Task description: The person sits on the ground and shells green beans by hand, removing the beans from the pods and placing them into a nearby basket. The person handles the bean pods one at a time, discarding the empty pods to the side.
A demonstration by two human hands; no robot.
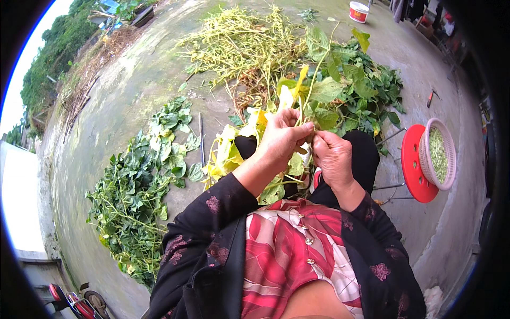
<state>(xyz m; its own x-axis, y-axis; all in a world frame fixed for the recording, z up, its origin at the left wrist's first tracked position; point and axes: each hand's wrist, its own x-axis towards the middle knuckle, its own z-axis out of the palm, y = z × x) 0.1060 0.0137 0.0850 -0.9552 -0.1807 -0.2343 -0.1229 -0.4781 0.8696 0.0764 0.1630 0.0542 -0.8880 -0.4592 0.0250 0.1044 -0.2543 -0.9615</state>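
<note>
My left hand (279, 133) grips a leafy bean plant stalk (317, 71) in front of my knees. The stalk rises away from me and bears green leaves; yellow leaves (227, 153) hang on the left side of this hand. Close against it, my right hand (332, 157) has thumb and forefinger pinched at the base of the stalk. What exactly lies between those fingertips is hidden. Beyond the hands lies a heap of green leafy plants (360, 85), with a pile of pale, stripped-looking stalks (243, 44) to its left.
On the right, a pink plastic basket (452, 159) of shelled green beans rests on a red round stool (412, 163). A hammer (430, 97) lies on the concrete. More leafy stems (135, 199) cover the ground at left, near a dark stick (201, 137). A white bucket (359, 12) stands far off.
</note>
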